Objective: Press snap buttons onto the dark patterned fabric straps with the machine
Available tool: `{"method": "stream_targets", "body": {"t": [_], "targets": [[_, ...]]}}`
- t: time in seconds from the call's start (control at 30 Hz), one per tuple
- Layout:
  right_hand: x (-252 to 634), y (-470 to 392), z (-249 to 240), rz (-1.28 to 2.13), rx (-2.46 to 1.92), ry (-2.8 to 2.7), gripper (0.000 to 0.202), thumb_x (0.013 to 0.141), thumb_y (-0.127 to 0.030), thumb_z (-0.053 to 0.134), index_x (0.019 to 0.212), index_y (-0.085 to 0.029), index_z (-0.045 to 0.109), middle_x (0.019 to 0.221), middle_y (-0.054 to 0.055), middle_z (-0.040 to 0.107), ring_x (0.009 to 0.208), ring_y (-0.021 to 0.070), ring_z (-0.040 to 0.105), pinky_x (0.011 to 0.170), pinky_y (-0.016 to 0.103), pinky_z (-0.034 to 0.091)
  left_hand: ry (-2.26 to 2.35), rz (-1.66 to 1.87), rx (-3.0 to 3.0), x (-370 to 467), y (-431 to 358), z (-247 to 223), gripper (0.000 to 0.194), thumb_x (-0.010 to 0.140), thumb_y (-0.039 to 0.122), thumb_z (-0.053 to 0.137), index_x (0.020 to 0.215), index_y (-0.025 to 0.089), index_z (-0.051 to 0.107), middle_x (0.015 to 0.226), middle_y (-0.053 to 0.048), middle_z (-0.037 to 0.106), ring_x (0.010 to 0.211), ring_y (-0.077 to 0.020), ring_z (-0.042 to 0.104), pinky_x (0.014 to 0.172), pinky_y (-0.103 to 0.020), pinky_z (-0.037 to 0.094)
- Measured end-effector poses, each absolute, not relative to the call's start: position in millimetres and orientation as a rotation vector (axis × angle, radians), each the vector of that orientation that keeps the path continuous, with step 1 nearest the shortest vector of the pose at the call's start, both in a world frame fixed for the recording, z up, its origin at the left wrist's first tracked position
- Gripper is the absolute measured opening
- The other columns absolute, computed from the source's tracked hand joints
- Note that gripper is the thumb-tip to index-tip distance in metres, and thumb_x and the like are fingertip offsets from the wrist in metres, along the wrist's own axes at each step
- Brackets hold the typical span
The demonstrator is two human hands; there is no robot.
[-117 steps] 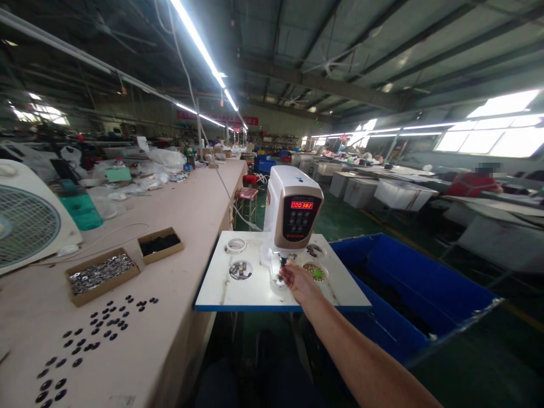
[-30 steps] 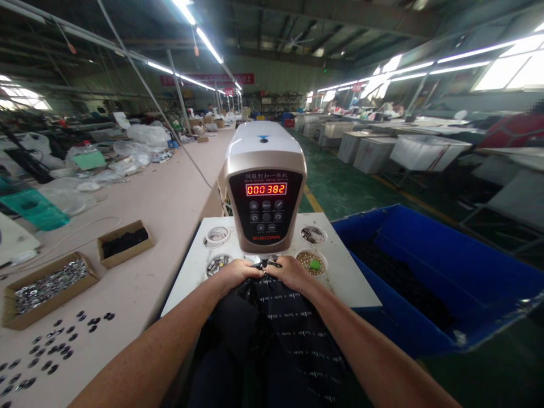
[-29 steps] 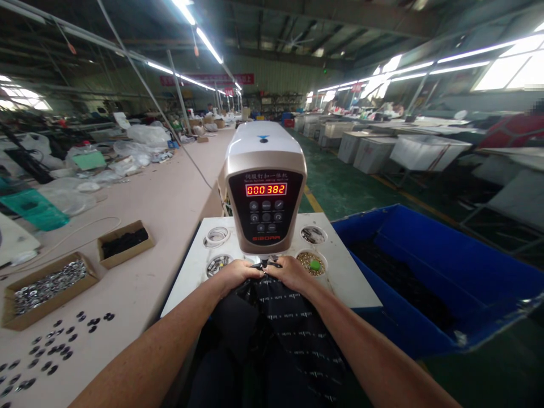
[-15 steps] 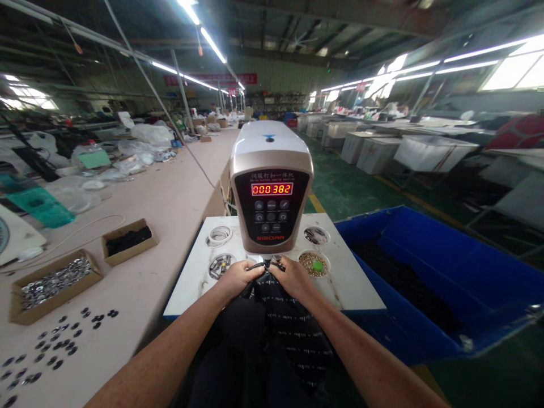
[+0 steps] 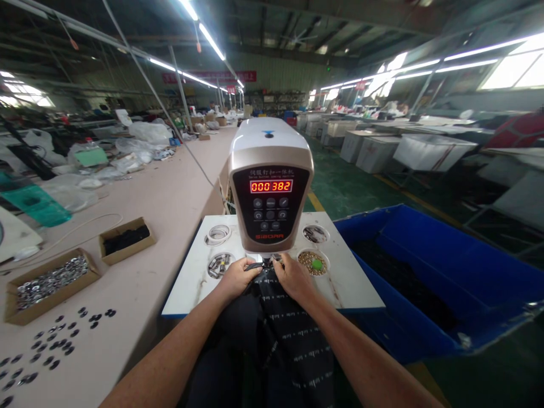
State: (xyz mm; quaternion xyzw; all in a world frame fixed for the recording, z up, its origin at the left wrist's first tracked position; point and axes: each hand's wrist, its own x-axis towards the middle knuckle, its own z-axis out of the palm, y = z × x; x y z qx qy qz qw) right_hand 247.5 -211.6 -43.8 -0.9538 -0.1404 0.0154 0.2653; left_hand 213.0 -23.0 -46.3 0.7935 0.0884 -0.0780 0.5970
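A black garment [image 5: 293, 323] with small white print hangs from the front of a servo button machine [image 5: 271, 192] toward my lap. My left hand [image 5: 238, 277] pinches the garment's upper edge just left of the machine's working point. On the other side, my right hand [image 5: 293, 275] grips the same edge with thumb and fingers closed. Between the hands the cloth sits beneath the machine head; the contact there is partly hidden. The red display reads 000382. Around the hands, the white machine table [image 5: 191, 294] has round wells holding metal parts and small brass-coloured pieces.
At right stands a deep blue bin [image 5: 480, 272] with dark cloth inside. The long table [image 5: 140, 300] on the left bears a carton of metal rings [image 5: 53, 283], a carton of black pieces [image 5: 127, 241] and several loose dark discs [image 5: 55, 340].
The printed cloth below my hands has spread out and lies flatter over my lap. Both hands keep their grip near the machine head, shifted slightly. The display number is the same.
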Motion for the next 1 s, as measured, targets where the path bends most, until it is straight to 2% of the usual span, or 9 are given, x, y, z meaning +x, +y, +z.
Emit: {"method": "stream_targets", "body": {"t": [0.47,0.63,0.73,0.87,0.93,1.0], "targets": [[246,-210,-44,0.061,-2.573,-0.353,0.026,0.102,-0.038,0.044,0.108,-0.020,0.062,0.099,0.011,0.074,0.096,0.0247,0.069,0.075,0.029,0.037,0.198,-0.182,1.811,214,-21,-53,0.043,0.066,0.050,0.068,0.090,0.015,0.062,0.084,-0.004,0.068,0.081,-0.0205,0.062,0.077,-0.031,0.044],[248,-210,-44,0.073,-2.493,-0.344,0.025,0.101,-0.036,0.045,0.107,-0.018,0.062,0.100,0.011,0.073,0.096,0.0254,0.068,0.077,0.030,0.037,0.219,-0.216,1.832,215,-20,-50,0.049,0.065,0.055,0.068,0.092,0.015,0.064,0.084,-0.006,0.070,0.080,-0.0227,0.064,0.076,-0.032,0.047],[247,-211,-39,0.090,-2.417,-0.343,0.022,0.100,-0.033,0.048,0.105,-0.018,0.063,0.100,0.010,0.073,0.094,0.0232,0.067,0.077,0.028,0.039,0.220,-0.236,1.874,209,-22,-34,0.053,0.067,0.059,0.065,0.096,0.014,0.066,0.091,-0.009,0.073,0.088,-0.0274,0.067,0.081,-0.036,0.050],[240,-226,-25,0.094,-2.288,-0.346,0.019,0.098,-0.028,0.050,0.101,-0.019,0.066,0.101,0.005,0.073,0.097,0.0181,0.065,0.083,0.025,0.041,0.269,-0.125,1.979,181,-15,-10,0.064,0.072,0.065,0.060,0.111,0.015,0.065,0.111,-0.013,0.072,0.110,-0.0319,0.064,0.098,-0.042,0.048],[232,-248,-18,0.088,-2.230,-0.316,0.020,0.097,-0.029,0.051,0.098,-0.019,0.068,0.102,0.004,0.073,0.099,0.0173,0.064,0.087,0.024,0.041,0.346,0.056,2.123,155,-2,-5,0.067,0.072,0.069,0.059,0.114,0.018,0.065,0.121,-0.010,0.069,0.110,-0.0317,0.065,0.098,-0.042,0.051],[223,-280,-13,0.107,-2.173,-0.255,0.023,0.096,-0.033,0.053,0.092,-0.018,0.070,0.098,0.004,0.073,0.095,0.0182,0.064,0.086,0.026,0.042,0.378,0.146,2.165,122,15,-4,0.066,0.074,0.071,0.058,0.119,0.023,0.064,0.118,-0.006,0.070,0.101,-0.0302,0.069,0.091,-0.042,0.056]]}}
